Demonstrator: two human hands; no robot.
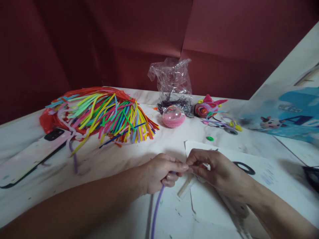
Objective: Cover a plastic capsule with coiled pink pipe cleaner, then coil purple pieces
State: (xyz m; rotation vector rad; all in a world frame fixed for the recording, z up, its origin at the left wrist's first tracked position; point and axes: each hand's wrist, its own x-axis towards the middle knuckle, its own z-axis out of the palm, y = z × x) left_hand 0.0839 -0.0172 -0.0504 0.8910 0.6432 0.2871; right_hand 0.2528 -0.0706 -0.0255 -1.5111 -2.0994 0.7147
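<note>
Closed around a purple pipe cleaner point(156, 210), my left hand point(163, 171) is at the front middle of the table. The pipe cleaner's loose length hangs from under the fingers toward the bottom edge. My right hand point(211, 169) pinches thumb and fingers together right at the left fingertips; what is between them is hidden. Beneath the right hand lie white paper point(264, 186) and a black oval ring point(245, 168). A clear-topped ball wrapped in pink pipe cleaner point(173, 121) sits beyond the hands.
A large bundle of multicoloured pipe cleaners point(119, 116) lies at the back left, beside a phone point(27, 157). Behind the ball stands a clear plastic bag point(174, 79). To its right are a pink pipe-cleaner figure point(206, 109), a green piece point(209, 138) and a blue printed package point(294, 113).
</note>
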